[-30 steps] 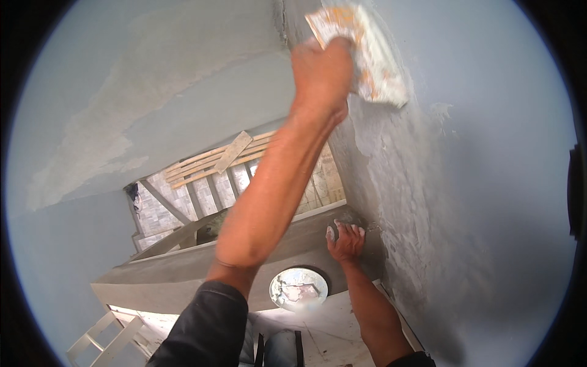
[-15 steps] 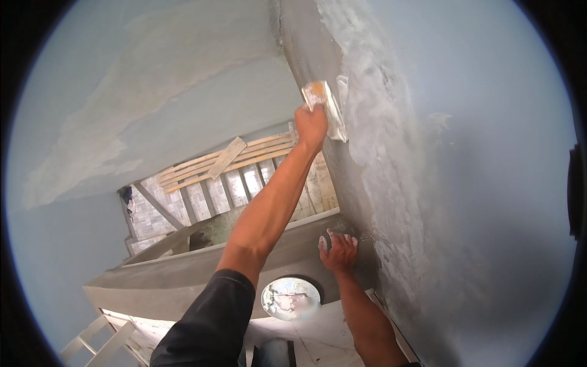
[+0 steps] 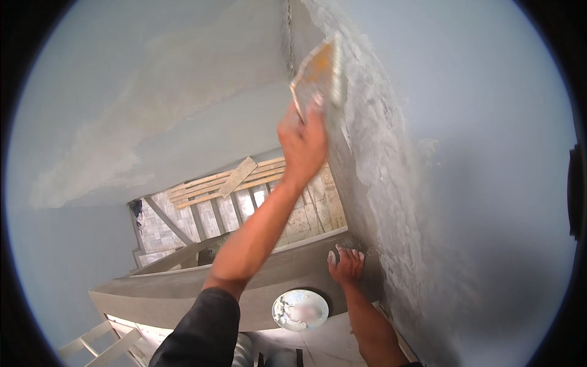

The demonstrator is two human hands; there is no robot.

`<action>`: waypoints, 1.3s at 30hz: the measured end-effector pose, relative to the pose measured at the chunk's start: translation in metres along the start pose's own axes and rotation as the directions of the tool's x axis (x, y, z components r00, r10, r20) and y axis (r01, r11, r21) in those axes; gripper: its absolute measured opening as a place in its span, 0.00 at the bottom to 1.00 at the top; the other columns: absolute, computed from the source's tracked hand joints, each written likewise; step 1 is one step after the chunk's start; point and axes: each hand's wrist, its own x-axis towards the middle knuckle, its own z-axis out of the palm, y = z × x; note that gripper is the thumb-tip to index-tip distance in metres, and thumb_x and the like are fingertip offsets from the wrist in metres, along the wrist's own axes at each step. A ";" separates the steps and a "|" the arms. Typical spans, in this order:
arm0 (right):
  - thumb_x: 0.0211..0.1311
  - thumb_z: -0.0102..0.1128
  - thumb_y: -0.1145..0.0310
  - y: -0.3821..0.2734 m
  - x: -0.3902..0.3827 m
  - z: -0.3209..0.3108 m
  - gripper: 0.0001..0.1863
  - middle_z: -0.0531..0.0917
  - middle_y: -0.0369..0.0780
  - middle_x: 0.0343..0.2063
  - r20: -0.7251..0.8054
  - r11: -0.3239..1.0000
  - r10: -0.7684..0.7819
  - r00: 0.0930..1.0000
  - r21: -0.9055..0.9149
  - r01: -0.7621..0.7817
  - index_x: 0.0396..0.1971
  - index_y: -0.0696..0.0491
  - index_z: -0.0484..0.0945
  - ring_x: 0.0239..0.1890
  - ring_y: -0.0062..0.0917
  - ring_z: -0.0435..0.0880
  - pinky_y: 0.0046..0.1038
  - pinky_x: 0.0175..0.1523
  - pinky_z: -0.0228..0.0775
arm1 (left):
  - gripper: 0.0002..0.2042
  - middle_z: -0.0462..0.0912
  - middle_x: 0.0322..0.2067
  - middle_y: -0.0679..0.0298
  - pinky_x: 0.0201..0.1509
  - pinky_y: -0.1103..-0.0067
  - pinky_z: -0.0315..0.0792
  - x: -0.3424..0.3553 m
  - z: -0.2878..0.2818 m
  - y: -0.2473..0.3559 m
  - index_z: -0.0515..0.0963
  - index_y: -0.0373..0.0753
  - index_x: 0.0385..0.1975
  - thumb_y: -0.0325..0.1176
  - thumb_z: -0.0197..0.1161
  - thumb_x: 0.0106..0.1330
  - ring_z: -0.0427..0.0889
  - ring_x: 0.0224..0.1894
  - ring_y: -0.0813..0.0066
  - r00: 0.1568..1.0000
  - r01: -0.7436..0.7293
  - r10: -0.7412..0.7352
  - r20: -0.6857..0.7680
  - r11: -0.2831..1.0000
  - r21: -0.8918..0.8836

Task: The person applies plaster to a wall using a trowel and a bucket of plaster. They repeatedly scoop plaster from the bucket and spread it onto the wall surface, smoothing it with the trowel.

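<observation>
My left hand (image 3: 304,144) is raised at the wall corner, its fingers closed around a broad putty knife (image 3: 319,72). The blade is smeared with white putty at its edges and has orange-brown stains; motion blurs it. It is up against the narrow strip of wall beside the putty-streaked right wall (image 3: 373,116), though contact is unclear. Lower down, my right hand (image 3: 347,265) rests on the grey plastered ledge (image 3: 244,275), fingers spread and whitened at the tips, holding nothing. Near it stands a round bowl (image 3: 281,322) with white putty inside.
Beyond the ledge the space drops to a lower tiled floor with stairs (image 3: 211,215). Wooden planks (image 3: 269,165) lie across there, with a short board (image 3: 238,176) on top. A pale ladder-like frame (image 3: 110,348) stands at the lower left.
My left hand has moved the putty knife up along the wall, turning the blade so its broad face shows. My right hand stays on the ledge. The whole view has shifted slightly.
</observation>
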 end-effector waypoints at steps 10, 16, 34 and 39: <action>0.54 0.60 0.57 -0.002 -0.001 0.006 0.16 0.84 0.41 0.32 -0.009 0.999 -0.022 1.000 0.044 0.022 0.38 0.52 0.82 0.37 0.37 0.78 0.39 0.51 0.62 | 0.11 0.78 0.28 0.62 0.35 0.82 0.69 0.077 0.063 -0.074 0.77 0.28 0.43 0.28 0.53 0.67 0.72 0.30 0.82 0.967 -0.242 0.251 -0.051 0.961 0.137; 0.55 0.59 0.54 0.005 -0.004 0.009 0.19 0.83 0.41 0.29 0.052 1.000 0.012 0.999 -0.004 -0.012 0.40 0.51 0.82 0.37 0.36 0.78 0.40 0.53 0.61 | 0.17 0.81 0.47 0.47 0.54 0.76 0.71 -0.051 0.048 -0.065 0.74 0.29 0.53 0.23 0.52 0.64 0.80 0.50 0.65 0.961 -0.268 0.255 0.112 0.956 0.122; 0.56 0.59 0.53 0.004 -0.003 0.005 0.20 0.84 0.44 0.31 0.051 0.998 0.005 0.999 0.067 -0.009 0.42 0.51 0.82 0.38 0.38 0.78 0.41 0.53 0.62 | 0.11 0.79 0.34 0.67 0.43 0.81 0.68 0.185 0.040 -0.067 0.77 0.29 0.43 0.28 0.52 0.67 0.73 0.37 0.81 0.991 -0.129 0.132 0.014 0.985 -0.112; 0.56 0.59 0.53 0.001 -0.002 0.002 0.20 0.83 0.44 0.30 0.048 0.998 0.010 0.999 0.054 -0.013 0.41 0.52 0.82 0.37 0.38 0.78 0.40 0.52 0.63 | 0.10 0.78 0.31 0.69 0.40 0.82 0.68 0.147 0.039 -0.068 0.78 0.29 0.41 0.28 0.53 0.67 0.71 0.35 0.82 0.967 -0.241 0.247 0.061 0.966 -0.090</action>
